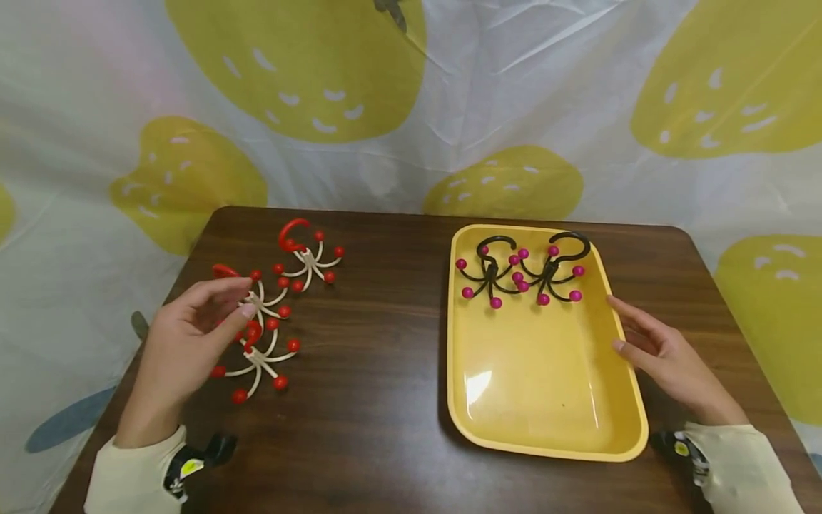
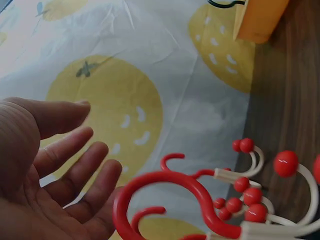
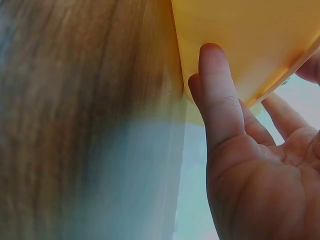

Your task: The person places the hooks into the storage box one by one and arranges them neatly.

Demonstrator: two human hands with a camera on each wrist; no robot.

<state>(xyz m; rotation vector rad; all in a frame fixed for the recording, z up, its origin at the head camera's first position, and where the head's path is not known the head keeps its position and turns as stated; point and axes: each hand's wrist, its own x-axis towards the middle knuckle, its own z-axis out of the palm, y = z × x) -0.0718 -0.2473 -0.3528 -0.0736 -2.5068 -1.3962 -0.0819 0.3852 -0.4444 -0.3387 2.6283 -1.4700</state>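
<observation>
My left hand (image 1: 199,321) hovers over the red-and-white multi-arm hooks at the left, fingers loosely bent with nothing in them. Its thumb and fingertips overlap the middle hook (image 1: 257,303) in the head view; the left wrist view shows the palm beside a red curved hook end (image 2: 165,176). A near hook (image 1: 257,364) and a far hook (image 1: 310,260) lie around it, with red balls on white arms. At the right, my right hand (image 1: 668,357) touches the side of a yellow tray (image 1: 533,400), thumb at the rim and fingers along the outer wall (image 3: 260,40).
Two black multi-arm hooks, one left (image 1: 491,275) and one right (image 1: 551,271), with pink balls lie side by side at the tray's far end. The dark wooden table (image 1: 372,371) meets a fruit-print cloth (image 1: 398,171) at its back edge.
</observation>
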